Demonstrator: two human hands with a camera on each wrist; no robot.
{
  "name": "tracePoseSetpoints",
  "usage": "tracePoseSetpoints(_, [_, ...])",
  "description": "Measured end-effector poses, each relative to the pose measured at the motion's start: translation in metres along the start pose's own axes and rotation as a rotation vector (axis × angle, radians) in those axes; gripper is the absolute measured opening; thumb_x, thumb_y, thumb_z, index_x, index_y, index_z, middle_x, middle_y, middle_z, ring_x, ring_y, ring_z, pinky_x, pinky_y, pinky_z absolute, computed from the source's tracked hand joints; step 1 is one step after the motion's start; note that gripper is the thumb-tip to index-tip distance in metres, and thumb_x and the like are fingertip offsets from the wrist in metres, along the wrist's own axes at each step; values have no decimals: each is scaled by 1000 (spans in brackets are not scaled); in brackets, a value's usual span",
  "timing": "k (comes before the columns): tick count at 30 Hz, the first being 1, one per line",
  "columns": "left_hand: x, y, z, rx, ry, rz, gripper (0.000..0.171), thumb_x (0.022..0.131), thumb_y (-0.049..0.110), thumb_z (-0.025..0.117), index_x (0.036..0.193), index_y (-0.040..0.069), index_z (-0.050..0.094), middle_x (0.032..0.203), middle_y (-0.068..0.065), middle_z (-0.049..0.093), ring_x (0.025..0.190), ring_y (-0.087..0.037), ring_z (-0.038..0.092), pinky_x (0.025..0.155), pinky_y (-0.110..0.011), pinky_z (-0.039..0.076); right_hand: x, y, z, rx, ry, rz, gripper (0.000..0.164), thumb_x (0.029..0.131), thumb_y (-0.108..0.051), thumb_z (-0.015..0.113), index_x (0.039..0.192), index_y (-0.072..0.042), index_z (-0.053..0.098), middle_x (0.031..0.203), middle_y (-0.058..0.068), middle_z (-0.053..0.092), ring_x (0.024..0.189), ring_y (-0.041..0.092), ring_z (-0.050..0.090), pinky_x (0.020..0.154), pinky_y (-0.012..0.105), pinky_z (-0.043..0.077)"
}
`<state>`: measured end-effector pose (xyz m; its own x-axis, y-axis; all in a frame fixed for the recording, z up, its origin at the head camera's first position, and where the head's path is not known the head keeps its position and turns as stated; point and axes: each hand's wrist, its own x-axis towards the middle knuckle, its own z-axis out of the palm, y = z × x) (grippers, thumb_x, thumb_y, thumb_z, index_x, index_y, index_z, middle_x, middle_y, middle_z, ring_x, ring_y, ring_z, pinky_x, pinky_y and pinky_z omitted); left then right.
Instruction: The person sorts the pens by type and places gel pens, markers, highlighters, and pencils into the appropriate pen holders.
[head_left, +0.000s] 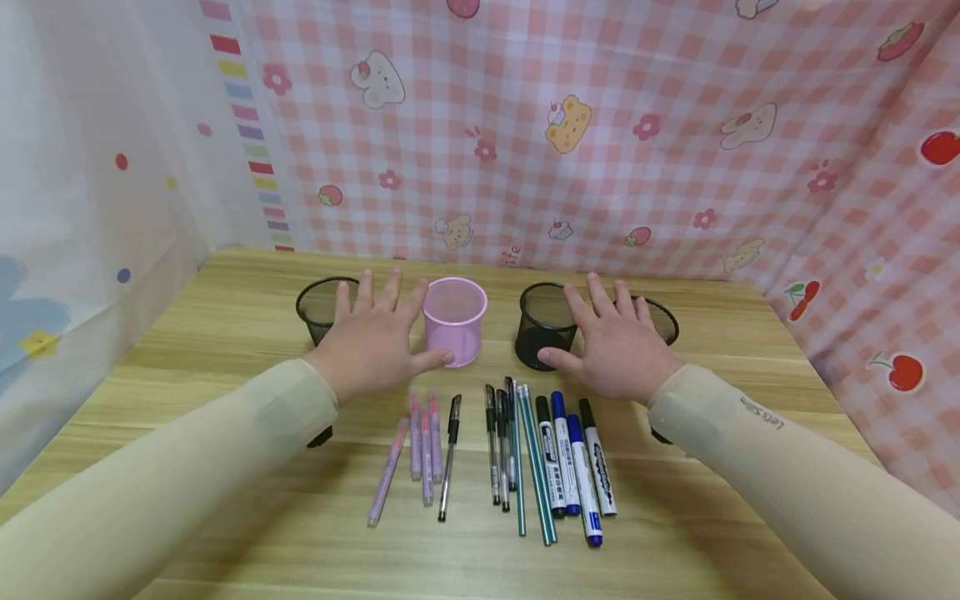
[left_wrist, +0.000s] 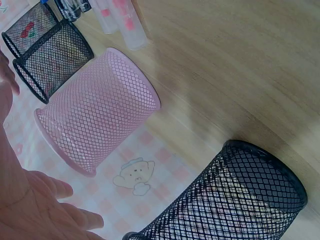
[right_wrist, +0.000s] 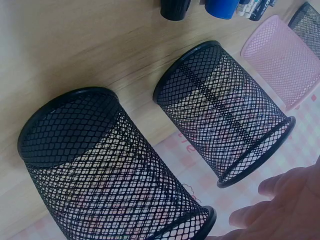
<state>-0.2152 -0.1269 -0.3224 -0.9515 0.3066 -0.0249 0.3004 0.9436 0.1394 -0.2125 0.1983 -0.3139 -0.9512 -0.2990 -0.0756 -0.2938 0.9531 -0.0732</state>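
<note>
My left hand point(head_left: 371, 342) is held out palm down with its fingers spread, between a black mesh pen cup point(head_left: 317, 307) and a pink mesh pen cup point(head_left: 454, 335), overlapping both in the head view. Fingers likewise spread, my right hand point(head_left: 618, 346) is over two more black cups, one toward the middle point(head_left: 534, 346) and one at the right point(head_left: 664, 321). Neither hand holds anything. Nearer me lie several pale purple highlighters point(head_left: 387, 473), black-capped gel pens point(head_left: 449, 458), teal pencils point(head_left: 538, 475) and black- and blue-capped markers point(head_left: 587, 487).
All of this stands on a wooden table point(head_left: 300, 533). A pink checked cloth point(head_left: 510, 192) with cartoon prints hangs behind its back edge, and white cloth point(head_left: 97, 217) hangs at the left.
</note>
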Motion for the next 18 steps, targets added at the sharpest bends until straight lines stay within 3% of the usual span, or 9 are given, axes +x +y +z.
tracePoseSetpoints(5, [-1, 0, 0, -1, 8, -1, 111, 91, 85, 49, 171, 19, 12, 176, -22, -1, 158, -58, -6, 122, -77, -8, 0, 0, 0, 5, 9, -1, 110, 92, -89, 33, 171, -18, 5, 176, 22, -4, 158, 58, -2, 123, 78, 5])
tracePoseSetpoints(11, [-2, -3, -4, 0, 35, 7, 112, 90, 88, 46, 171, 17, 15, 177, -20, 2, 159, -57, -2, 124, -76, -5, -1, 0, -1, 21, 40, -4, 105, 96, -83, 41, 171, -16, 9, 176, 22, -3, 159, 57, -1, 125, 76, 7])
tracePoseSetpoints(18, [0, -22, -17, -22, 94, 0, 110, 94, 83, 46, 170, 11, 13, 176, -23, 7, 161, -51, -1, 127, -72, -3, -7, 0, -4, 27, 58, -11, 103, 98, -80, 42, 171, -14, 10, 176, 23, -2, 160, 55, 1, 126, 74, 7])
